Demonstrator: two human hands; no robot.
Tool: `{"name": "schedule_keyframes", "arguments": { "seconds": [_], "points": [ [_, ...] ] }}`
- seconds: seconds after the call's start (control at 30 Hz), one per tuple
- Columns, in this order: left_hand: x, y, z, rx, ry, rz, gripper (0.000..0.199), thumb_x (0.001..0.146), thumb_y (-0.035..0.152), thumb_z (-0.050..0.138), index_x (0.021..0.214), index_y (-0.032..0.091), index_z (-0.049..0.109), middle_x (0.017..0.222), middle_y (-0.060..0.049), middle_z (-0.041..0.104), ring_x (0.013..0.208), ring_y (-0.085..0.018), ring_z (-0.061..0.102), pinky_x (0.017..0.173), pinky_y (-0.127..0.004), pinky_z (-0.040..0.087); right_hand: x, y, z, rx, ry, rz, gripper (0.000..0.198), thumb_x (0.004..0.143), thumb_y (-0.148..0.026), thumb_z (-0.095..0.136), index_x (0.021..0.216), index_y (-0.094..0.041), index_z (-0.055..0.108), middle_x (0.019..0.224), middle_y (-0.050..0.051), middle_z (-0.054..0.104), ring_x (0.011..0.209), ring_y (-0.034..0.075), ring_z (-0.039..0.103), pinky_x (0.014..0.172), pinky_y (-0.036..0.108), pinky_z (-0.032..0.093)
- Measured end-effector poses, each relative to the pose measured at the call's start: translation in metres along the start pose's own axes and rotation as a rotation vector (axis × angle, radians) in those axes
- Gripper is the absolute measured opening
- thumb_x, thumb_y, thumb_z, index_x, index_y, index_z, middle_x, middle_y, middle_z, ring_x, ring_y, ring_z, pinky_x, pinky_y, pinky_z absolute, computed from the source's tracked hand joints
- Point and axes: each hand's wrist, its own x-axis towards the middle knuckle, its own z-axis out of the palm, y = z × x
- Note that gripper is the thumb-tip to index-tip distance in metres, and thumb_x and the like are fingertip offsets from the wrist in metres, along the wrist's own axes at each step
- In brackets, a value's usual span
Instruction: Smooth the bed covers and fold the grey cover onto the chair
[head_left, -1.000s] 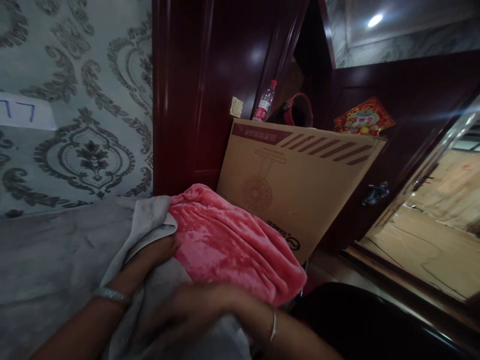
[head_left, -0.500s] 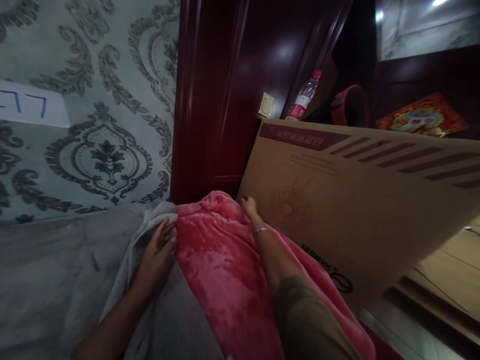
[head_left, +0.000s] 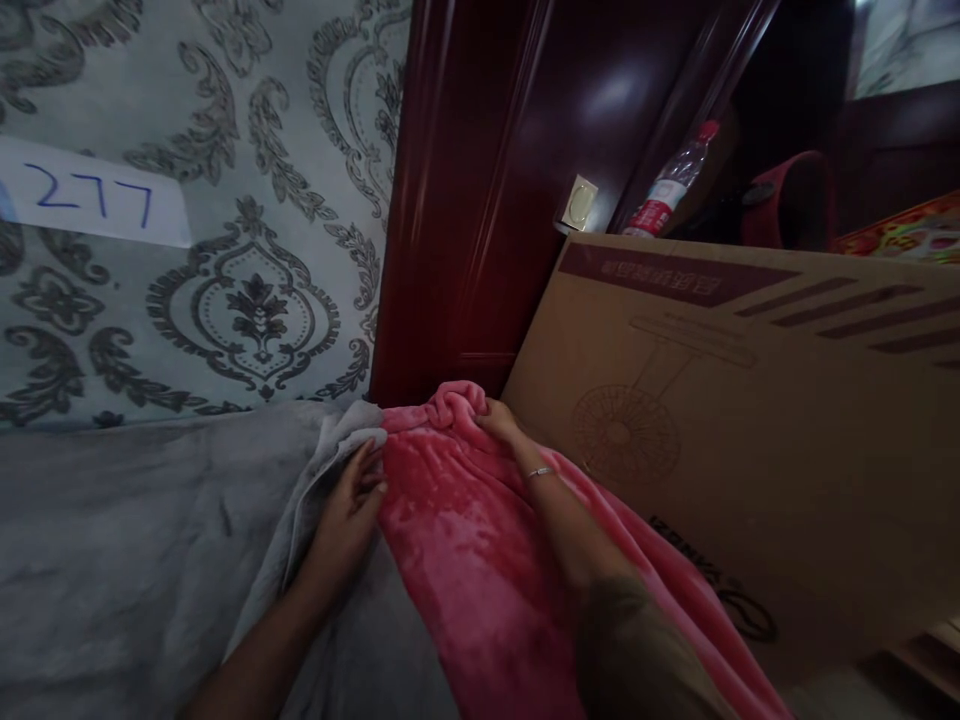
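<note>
Right hand (head_left: 499,418) fingers clamp the pink blanket (head_left: 465,530) corner beside the cardboard box (head_left: 750,420). Left hand (head_left: 352,505) lies flat, fingers apart, on the grey sheet (head_left: 150,540). Box contents hidden.

cardboard box (head_left: 750,420) tight against blanket (head_left: 480,540)

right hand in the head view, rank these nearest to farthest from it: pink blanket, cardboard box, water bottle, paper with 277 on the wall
From the right hand:
1. Pink blanket, gripped at its top edge.
2. Cardboard box, just to the right.
3. Water bottle, up behind the box's top edge.
4. Paper marked 277, on the wallpaper, far left.
</note>
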Motion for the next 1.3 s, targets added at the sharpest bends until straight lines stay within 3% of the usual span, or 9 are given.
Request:
{"name": "schedule_keyframes", "arguments": {
  "seconds": [0.2, 0.4, 0.53, 0.6, 0.67, 0.83, 1.0, 1.13, 1.3],
  "points": [
    [0.002, -0.001, 0.001, 0.006, -0.002, 0.015, 0.075, 0.075, 0.043, 0.062, 0.145, 0.021, 0.044, 0.145, -0.015, 0.051, 0.110, -0.024, 0.061, 0.094, -0.040, 0.053, -0.089, -0.026, 0.025, -0.405, -0.103, -0.562, 0.048, 0.082, -0.013, 0.053, 0.130, -0.019, 0.058, 0.118, 0.013, 0.061, 0.107, 0.026, 0.053, 0.093, 0.039, 0.044],
    [0.004, -0.003, 0.001, 0.003, -0.007, 0.028, 0.077, 0.074, 0.047, 0.063, 0.144, 0.023, 0.043, 0.145, -0.014, 0.051, 0.104, -0.023, 0.063, 0.089, -0.038, 0.054, -0.143, -0.035, 0.037, -0.422, -0.198, -0.600, 0.047, 0.088, -0.016, 0.051, 0.135, -0.022, 0.051, 0.121, 0.013, 0.061, 0.108, 0.028, 0.055, 0.090, 0.041, 0.045],
    [0.004, -0.004, 0.001, 0.007, -0.009, 0.021, 0.077, 0.073, 0.046, 0.062, 0.144, 0.023, 0.043, 0.145, -0.014, 0.051, 0.104, -0.023, 0.063, 0.088, -0.038, 0.055, -0.116, -0.035, 0.017, -0.156, -0.069, -0.362, 0.038, 0.089, -0.025, 0.055, 0.126, -0.019, 0.052, 0.109, 0.009, 0.065, 0.093, 0.022, 0.061, 0.080, 0.034, 0.048],
    [0.003, -0.003, 0.002, 0.006, -0.014, 0.029, 0.076, 0.074, 0.045, 0.061, 0.144, 0.022, 0.043, 0.146, -0.014, 0.050, 0.106, -0.023, 0.062, 0.090, -0.039, 0.054, -0.097, -0.036, 0.004, -0.172, 0.032, -0.241, 0.033, 0.091, -0.031, 0.057, 0.120, -0.016, 0.056, 0.109, 0.010, 0.065, 0.096, 0.022, 0.061, 0.083, 0.033, 0.047],
    [0.003, -0.002, 0.002, 0.009, -0.014, 0.031, 0.075, 0.075, 0.044, 0.061, 0.145, 0.021, 0.043, 0.146, -0.015, 0.050, 0.107, -0.023, 0.062, 0.092, -0.040, 0.054, -0.084, -0.039, -0.004, -0.274, 0.002, -0.191, 0.033, 0.091, -0.041, 0.059, 0.110, -0.015, 0.062, 0.111, 0.013, 0.066, 0.103, 0.025, 0.060, 0.087, 0.035, 0.044],
    [0.004, -0.003, 0.002, 0.021, -0.011, 0.027, 0.075, 0.076, 0.043, 0.061, 0.145, 0.020, 0.041, 0.147, -0.016, 0.048, 0.106, -0.024, 0.062, 0.091, -0.041, 0.054, -0.093, -0.055, 0.012, -0.422, -0.125, -0.327, 0.054, 0.084, -0.051, 0.069, 0.124, -0.016, 0.059, 0.123, 0.015, 0.063, 0.113, 0.032, 0.055, 0.092, 0.041, 0.042],
    [0.003, -0.004, 0.001, 0.020, -0.016, 0.043, 0.074, 0.077, 0.044, 0.062, 0.145, 0.022, 0.042, 0.147, -0.016, 0.049, 0.106, -0.023, 0.063, 0.091, -0.040, 0.055, -0.096, -0.057, 0.024, -0.461, -0.060, -0.360, 0.016, 0.093, -0.021, 0.055, 0.103, -0.016, 0.067, 0.110, 0.010, 0.067, 0.105, 0.024, 0.057, 0.086, 0.031, 0.042],
    [0.002, -0.002, 0.001, 0.025, -0.022, 0.024, 0.077, 0.075, 0.046, 0.060, 0.145, 0.020, 0.041, 0.148, -0.016, 0.047, 0.107, -0.023, 0.062, 0.090, -0.038, 0.054, -0.051, -0.049, -0.021, -0.469, 0.110, -0.256, 0.027, 0.099, -0.023, 0.043, 0.106, -0.013, 0.067, 0.112, 0.014, 0.066, 0.102, 0.023, 0.059, 0.083, 0.030, 0.043],
    [0.003, 0.000, 0.002, 0.065, -0.017, -0.002, 0.082, 0.074, 0.049, 0.058, 0.147, 0.017, 0.038, 0.149, -0.016, 0.047, 0.110, -0.024, 0.060, 0.095, -0.041, 0.052, 0.020, -0.034, -0.080, -0.518, 0.223, 0.040, 0.034, 0.101, -0.028, 0.041, 0.112, -0.017, 0.072, 0.117, 0.015, 0.068, 0.106, 0.022, 0.065, 0.086, 0.028, 0.045]
  ]
}}
